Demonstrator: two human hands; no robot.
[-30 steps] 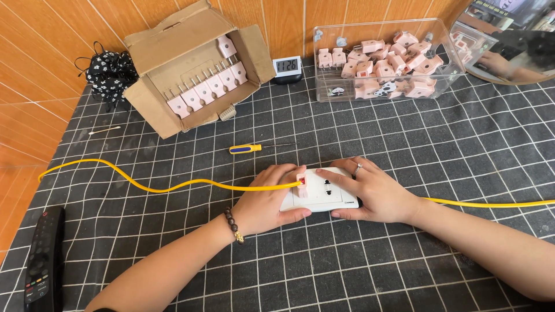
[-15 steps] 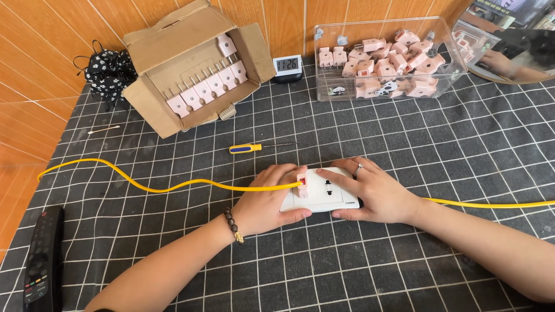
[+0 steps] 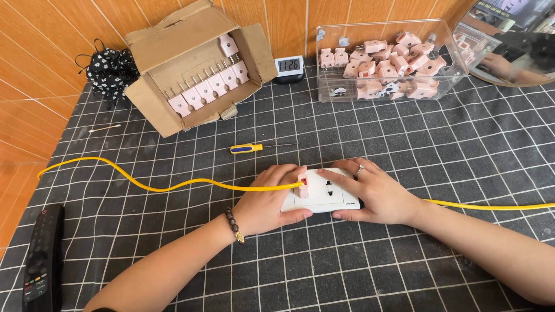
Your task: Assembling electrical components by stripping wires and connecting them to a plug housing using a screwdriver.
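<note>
both hands sit where they were half a second ago and a second ago: nothing on the table has shifted, and the white socket block (image 3: 321, 197) lies in the same spot near the middle of the black grid-patterned mat (image 3: 404, 138).

the left hand (image 3: 267, 199) is curled over the left end of the block, its fingers closed around a pink plug (image 3: 303, 184) that stands in the block's left socket; the yellow cable (image 3: 144, 182) runs out from under this hand and snakes away to the left edge of the mat. the thumb presses the block's near side.

the right hand (image 3: 376, 195) lies flat on the block's right end, fingers spread and only loosely bent, the forefinger resting on the top face just beside the second socket, the thumb against the near edge. it pins the block down rather than clasping it. a second stretch of yellow cable leaves from beneath the wrist toward the right.

a yellow-handled screwdriver (image 3: 254, 148) lies just beyond the hands, untouched.
</note>
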